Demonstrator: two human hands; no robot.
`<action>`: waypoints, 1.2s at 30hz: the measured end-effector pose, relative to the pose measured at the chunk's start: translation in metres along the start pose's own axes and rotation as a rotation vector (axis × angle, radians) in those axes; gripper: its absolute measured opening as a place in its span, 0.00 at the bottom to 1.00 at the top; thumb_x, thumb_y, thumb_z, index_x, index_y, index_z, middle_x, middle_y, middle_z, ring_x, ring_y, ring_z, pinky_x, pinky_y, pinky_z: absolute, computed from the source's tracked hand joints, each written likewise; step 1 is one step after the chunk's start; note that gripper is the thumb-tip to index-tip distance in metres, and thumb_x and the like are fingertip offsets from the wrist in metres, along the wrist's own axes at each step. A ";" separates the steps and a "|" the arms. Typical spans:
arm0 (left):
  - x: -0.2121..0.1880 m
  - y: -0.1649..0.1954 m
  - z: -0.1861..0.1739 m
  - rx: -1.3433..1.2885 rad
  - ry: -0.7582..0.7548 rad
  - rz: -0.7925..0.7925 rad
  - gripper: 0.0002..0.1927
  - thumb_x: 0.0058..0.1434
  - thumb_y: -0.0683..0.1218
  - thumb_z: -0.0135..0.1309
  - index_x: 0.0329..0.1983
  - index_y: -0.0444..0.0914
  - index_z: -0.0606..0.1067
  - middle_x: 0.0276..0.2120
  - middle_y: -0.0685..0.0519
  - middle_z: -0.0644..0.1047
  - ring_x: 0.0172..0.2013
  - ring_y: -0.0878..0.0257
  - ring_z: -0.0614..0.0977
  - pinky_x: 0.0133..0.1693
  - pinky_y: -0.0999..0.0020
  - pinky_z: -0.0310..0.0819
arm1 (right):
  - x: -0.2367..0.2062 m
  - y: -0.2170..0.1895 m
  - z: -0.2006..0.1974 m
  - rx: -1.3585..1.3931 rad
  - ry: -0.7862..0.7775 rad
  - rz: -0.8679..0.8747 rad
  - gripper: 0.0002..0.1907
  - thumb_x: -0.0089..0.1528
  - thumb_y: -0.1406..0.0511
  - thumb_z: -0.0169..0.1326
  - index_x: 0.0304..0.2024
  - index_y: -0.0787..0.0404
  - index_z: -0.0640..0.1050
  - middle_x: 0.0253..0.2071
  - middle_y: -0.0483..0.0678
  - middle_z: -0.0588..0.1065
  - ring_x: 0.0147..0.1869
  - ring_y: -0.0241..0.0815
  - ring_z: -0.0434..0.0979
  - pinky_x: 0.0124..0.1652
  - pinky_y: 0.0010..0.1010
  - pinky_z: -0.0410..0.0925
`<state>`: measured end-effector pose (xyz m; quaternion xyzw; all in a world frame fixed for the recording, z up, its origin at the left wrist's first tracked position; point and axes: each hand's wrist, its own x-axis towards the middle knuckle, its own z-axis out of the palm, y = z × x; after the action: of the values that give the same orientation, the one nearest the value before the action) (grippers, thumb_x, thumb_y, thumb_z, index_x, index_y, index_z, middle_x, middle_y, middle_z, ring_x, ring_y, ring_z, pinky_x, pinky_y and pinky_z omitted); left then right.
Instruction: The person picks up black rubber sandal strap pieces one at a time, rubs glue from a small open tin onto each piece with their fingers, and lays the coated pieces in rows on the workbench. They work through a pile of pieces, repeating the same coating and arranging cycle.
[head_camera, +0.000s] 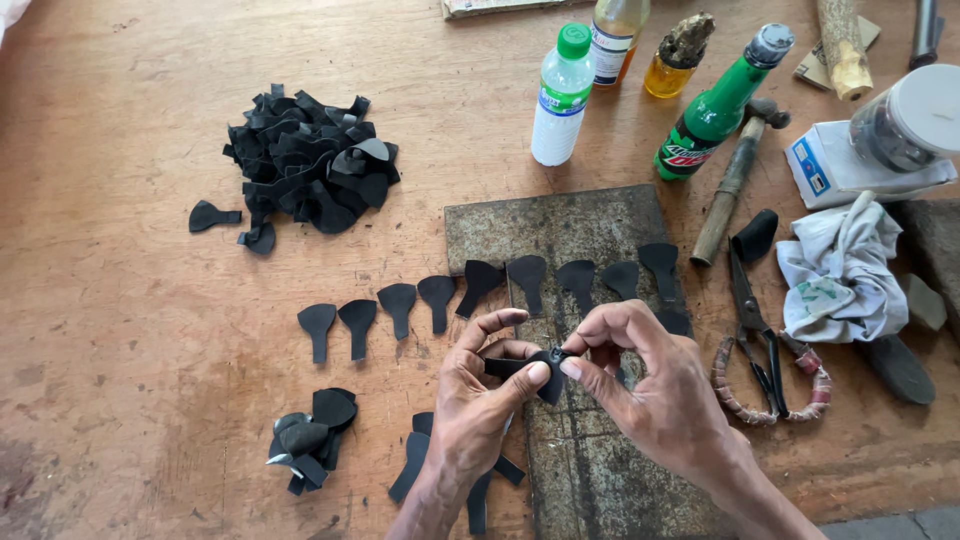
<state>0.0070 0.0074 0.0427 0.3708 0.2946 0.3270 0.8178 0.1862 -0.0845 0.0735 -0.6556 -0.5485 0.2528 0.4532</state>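
left hand (478, 395) and right hand (645, 375) pinch one small black rubber piece (545, 362) between thumbs and forefingers, above a worn metal plate (560, 225) on a wooden table (120, 330).

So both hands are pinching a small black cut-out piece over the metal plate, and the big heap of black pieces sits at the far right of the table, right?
Not quite. The head view shows the left hand and right hand pinching the black piece over the metal plate, but the heap of black pieces sits at the far left.
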 end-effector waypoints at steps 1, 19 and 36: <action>0.001 -0.001 0.000 -0.014 0.017 0.001 0.32 0.57 0.35 0.64 0.64 0.31 0.67 0.39 0.47 0.81 0.37 0.64 0.84 0.40 0.69 0.85 | -0.002 0.002 0.002 -0.009 0.013 0.000 0.16 0.60 0.60 0.63 0.45 0.58 0.73 0.37 0.44 0.82 0.39 0.35 0.83 0.39 0.29 0.79; 0.005 -0.016 -0.003 -0.156 0.130 0.031 0.27 0.57 0.35 0.64 0.60 0.31 0.69 0.39 0.48 0.81 0.38 0.64 0.84 0.41 0.70 0.83 | -0.025 0.007 0.026 0.010 0.080 0.026 0.14 0.61 0.59 0.61 0.44 0.57 0.73 0.36 0.44 0.81 0.36 0.33 0.82 0.35 0.25 0.80; 0.006 -0.017 -0.003 -0.210 0.065 -0.009 0.26 0.57 0.35 0.63 0.59 0.33 0.69 0.39 0.48 0.82 0.39 0.64 0.84 0.42 0.70 0.82 | -0.022 0.007 0.024 0.075 0.164 0.056 0.15 0.60 0.62 0.62 0.44 0.60 0.72 0.39 0.48 0.82 0.39 0.36 0.84 0.38 0.27 0.79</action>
<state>0.0140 0.0046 0.0261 0.2707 0.2868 0.3642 0.8437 0.1635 -0.0978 0.0525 -0.6717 -0.4813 0.2309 0.5137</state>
